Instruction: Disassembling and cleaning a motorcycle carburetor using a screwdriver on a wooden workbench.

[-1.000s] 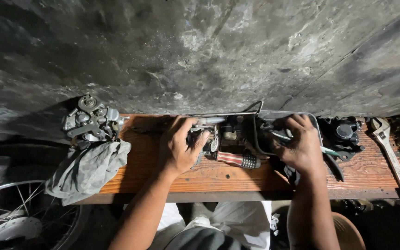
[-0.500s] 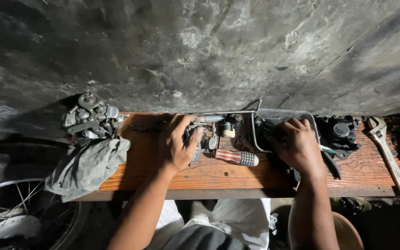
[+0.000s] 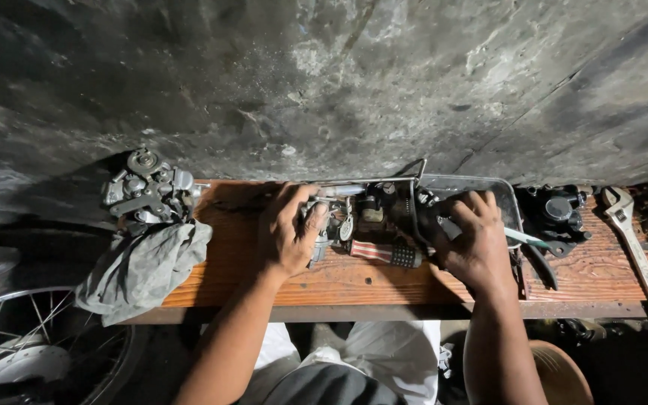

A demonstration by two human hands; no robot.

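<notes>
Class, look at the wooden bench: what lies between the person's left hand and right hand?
In the head view, between the left hand and right hand lie a small metal engine part and a striped-handled tool on the bench.

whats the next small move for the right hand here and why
Probably lift the right hand out of the metal tray toward the carburetor part. The left hand grips that part on the wooden bench, while the right hand's fingers sit in the tray, seemingly picking something.

Rag [image 3: 140, 268] left on bench [image 3: 339, 281]; tray [image 3: 508, 196] centre-right; wrench [image 3: 639, 251] far right.
</notes>
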